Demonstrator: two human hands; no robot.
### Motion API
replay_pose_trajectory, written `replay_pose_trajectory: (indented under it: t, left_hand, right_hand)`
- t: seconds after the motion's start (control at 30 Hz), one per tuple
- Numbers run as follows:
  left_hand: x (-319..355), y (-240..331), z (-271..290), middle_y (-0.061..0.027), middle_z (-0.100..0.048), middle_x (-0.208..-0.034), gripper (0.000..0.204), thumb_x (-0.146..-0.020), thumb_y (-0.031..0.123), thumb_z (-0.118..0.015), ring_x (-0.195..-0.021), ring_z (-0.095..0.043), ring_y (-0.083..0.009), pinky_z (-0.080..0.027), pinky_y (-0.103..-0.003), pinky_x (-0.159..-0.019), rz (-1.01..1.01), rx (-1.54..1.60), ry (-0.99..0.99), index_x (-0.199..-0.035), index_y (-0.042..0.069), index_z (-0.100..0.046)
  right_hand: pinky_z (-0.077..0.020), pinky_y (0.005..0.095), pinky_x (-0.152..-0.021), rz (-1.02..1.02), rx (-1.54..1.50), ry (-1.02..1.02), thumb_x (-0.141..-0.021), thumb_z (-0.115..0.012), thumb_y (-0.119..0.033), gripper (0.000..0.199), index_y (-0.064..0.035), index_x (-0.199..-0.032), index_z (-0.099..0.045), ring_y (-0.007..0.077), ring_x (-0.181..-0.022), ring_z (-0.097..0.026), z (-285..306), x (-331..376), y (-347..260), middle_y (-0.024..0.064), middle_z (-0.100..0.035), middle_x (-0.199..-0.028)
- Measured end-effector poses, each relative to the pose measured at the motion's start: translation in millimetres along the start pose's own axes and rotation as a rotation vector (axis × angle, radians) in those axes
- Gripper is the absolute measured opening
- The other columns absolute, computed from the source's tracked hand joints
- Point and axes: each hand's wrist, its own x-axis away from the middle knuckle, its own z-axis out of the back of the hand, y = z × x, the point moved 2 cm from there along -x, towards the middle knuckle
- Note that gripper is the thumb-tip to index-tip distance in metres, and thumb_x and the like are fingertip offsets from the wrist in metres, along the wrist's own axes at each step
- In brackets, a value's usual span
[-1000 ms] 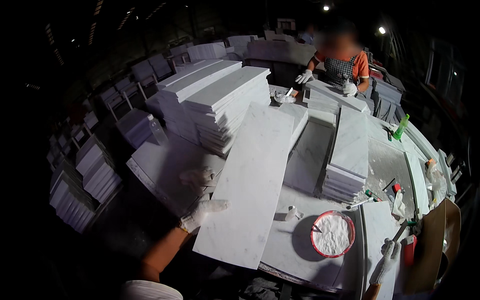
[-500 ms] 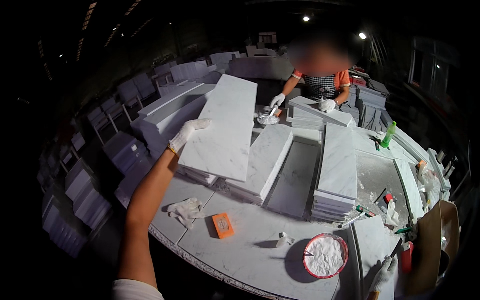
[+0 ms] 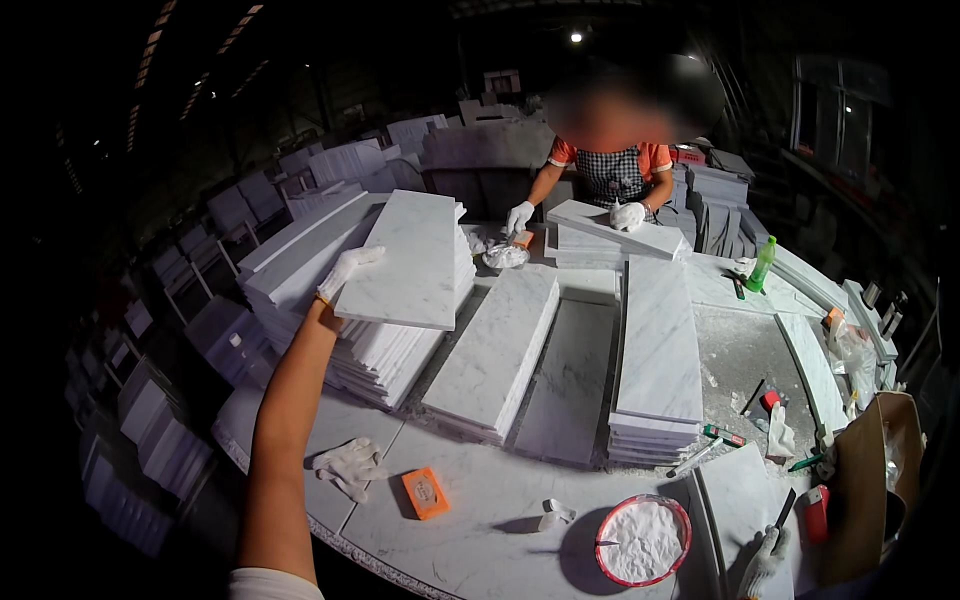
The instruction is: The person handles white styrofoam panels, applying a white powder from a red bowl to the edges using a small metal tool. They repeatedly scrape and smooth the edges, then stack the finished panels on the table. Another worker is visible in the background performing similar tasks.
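Observation:
In a white knit glove, my left hand (image 3: 352, 268) grips the left edge of a pale, grey-veined marble slab (image 3: 400, 262). The slab lies over the top of a tall stack of similar slabs (image 3: 385, 355), its near end sticking out to the left; whether it rests fully on the stack I cannot tell. At the lower right, my gloved right hand (image 3: 768, 562) is closed around a thin, dark-bladed tool, perhaps a putty knife (image 3: 787, 508), pointing upward. Under that hand is another marble piece (image 3: 738, 500). Left of it stands a red-rimmed bowl of white paste (image 3: 642, 540).
Two more slab stacks (image 3: 495, 350) (image 3: 660, 340) stand mid-table. Across it, a co-worker in a checked apron (image 3: 610, 175) works beside a bowl (image 3: 506, 257). An orange box (image 3: 426, 493), loose glove (image 3: 348, 467), green bottle (image 3: 762, 264) and cardboard box (image 3: 868, 480) lie around.
The slab in my left hand has come down and leftward over the left stack, uncovering more of the middle stack. My right hand still holds the tool. The view has shifted slightly.

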Motion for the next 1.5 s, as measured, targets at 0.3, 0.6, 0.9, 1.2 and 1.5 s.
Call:
replay_pose_trajectory:
  t: [0.3, 0.6, 0.9, 1.2, 1.5]
  left_hand:
    - [-15, 7, 12, -0.0159, -0.067, -0.110, 0.041, -0.092, 0.025, -0.059, -0.093, -0.068, -0.0271, -0.056, -0.040, -0.082, 0.008, -0.067, 0.024, -0.125, 0.000, -0.057]
    - [-30, 37, 79, -0.0142, -0.070, -0.100, 0.042, -0.085, 0.029, -0.072, -0.088, -0.066, -0.0204, -0.053, -0.034, -0.079, -0.043, -0.757, 0.185, -0.108, -0.006, -0.067]
    - [-91, 51, 143, -0.0252, -0.070, -0.101, 0.069, -0.073, 0.056, -0.074, -0.095, -0.068, -0.0342, -0.052, -0.038, -0.083, -0.090, -1.471, 0.525, -0.100, -0.007, -0.070]
    - [-42, 75, 89, -0.0229, -0.064, -0.116, 0.051, -0.080, 0.046, -0.063, -0.105, -0.065, -0.0378, -0.051, -0.049, -0.087, -0.242, -1.966, 0.768, -0.109, 0.004, -0.069]
    - [41, -32, -53, -0.0204, -0.054, -0.128, 0.060, -0.082, 0.046, -0.061, -0.123, -0.050, -0.0444, -0.044, -0.061, -0.090, -0.292, -2.049, 0.241, -0.129, 0.009, -0.048]
  right_hand:
    - [-0.0468, 0.0333, -0.093, -0.270, 0.407, -0.021, -0.103, -0.043, -0.041, 0.044, -0.0045, -0.124, -0.056, 0.0225, -0.103, -0.064, -43, 40, -132, 0.0112, -0.068, -0.112]
    - [-0.0487, 0.0320, -0.083, -0.105, 0.483, -0.042, -0.103, -0.047, -0.033, 0.032, -0.0082, -0.114, -0.062, 0.0194, -0.090, -0.064, -29, 34, -110, 0.0076, -0.068, -0.099]
    - [-0.0488, 0.0342, -0.077, -0.100, 0.651, -0.057, -0.102, -0.045, -0.038, 0.034, -0.0111, -0.112, -0.063, 0.0206, -0.082, -0.063, -30, 28, -105, 0.0079, -0.066, -0.091]
    - [-0.0494, 0.0350, -0.076, -0.051, 0.707, -0.054, -0.101, -0.045, -0.042, 0.038, -0.0124, -0.116, -0.063, 0.0220, -0.082, -0.064, -43, 33, -114, 0.0092, -0.068, -0.092]
    - [-0.0501, 0.0327, -0.080, -0.030, 0.640, -0.053, -0.101, -0.048, -0.037, 0.036, -0.0097, -0.119, -0.062, 0.0225, -0.089, -0.065, -27, 31, -108, 0.0102, -0.069, -0.099]
